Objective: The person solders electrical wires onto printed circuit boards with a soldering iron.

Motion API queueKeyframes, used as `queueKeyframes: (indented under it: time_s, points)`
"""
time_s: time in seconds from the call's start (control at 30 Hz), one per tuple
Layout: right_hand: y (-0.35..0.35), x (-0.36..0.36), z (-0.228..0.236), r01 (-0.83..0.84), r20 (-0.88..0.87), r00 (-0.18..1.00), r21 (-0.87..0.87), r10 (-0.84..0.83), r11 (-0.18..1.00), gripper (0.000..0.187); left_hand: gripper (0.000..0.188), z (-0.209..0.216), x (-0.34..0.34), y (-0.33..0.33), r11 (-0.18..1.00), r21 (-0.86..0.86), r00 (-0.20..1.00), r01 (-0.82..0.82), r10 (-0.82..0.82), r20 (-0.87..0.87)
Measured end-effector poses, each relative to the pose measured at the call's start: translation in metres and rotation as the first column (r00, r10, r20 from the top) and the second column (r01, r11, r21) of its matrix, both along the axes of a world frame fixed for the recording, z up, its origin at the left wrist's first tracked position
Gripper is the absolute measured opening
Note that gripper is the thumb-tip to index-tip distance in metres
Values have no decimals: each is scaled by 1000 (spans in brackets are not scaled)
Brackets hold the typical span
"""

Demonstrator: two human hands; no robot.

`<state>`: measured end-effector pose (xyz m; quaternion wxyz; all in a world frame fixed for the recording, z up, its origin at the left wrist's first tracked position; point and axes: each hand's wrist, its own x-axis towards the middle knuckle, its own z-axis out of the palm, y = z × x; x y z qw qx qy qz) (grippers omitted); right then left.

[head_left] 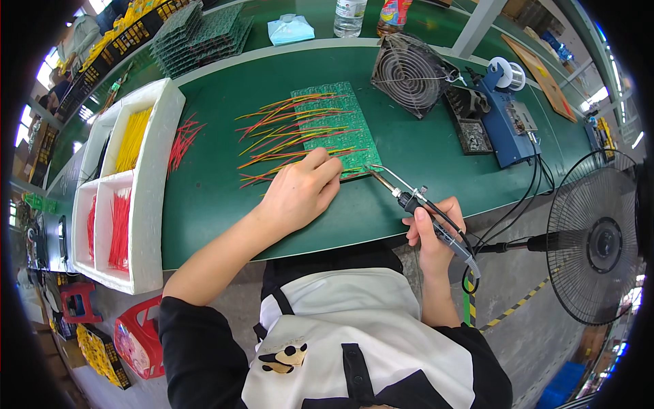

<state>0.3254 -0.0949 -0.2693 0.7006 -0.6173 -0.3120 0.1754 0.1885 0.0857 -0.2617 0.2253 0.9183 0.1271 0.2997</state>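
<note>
A green circuit board panel (pixel 334 102) lies on the green bench mat, with red and yellow wires (pixel 272 133) running across it and off its left side. At the panel's near edge my left hand (pixel 300 191) is closed, thumb and fingers pinched on a wire; its fingers hide the exact grip. My right hand (pixel 439 232) is wrapped round a soldering iron (pixel 411 202) with a thin curved solder feed tube. The iron's tip is at the panel's near right corner, just right of my left fingers.
A white foam box (pixel 153 184) of yellow and red wires stands left, beside loose red wires (pixel 182 144). Behind the panel is a square fan (pixel 412 75). A blue soldering station (pixel 501 116) with a solder spool stands right; its cables hang near a large fan (pixel 599 238).
</note>
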Motion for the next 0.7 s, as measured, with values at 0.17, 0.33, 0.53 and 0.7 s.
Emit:
queueKeyframes:
  time_s: [0.17, 0.33, 0.53, 0.7]
  points:
    - [-3, -1, -2, -25, -16, 1000, 2, 25, 1000, 20, 9, 0, -2, -2, 1000, 5, 1000, -5, 5, -16]
    - [-5, -4, -4, -36, -24, 999, 2, 36, 999, 22, 9, 0, -2, -2, 1000, 9, 1000, -2, 2, -12]
    - [-6, -10, -11, 7, 91, 996, -21, -5, 1000, 22, 8, 0, -2, -2, 1000, 26, 1000, -3, 4, -9]
    - [-6, -11, -9, -2, 94, 996, 1, 2, 1000, 19, 8, 0, -3, -3, 1000, 27, 1000, -6, 7, -26]
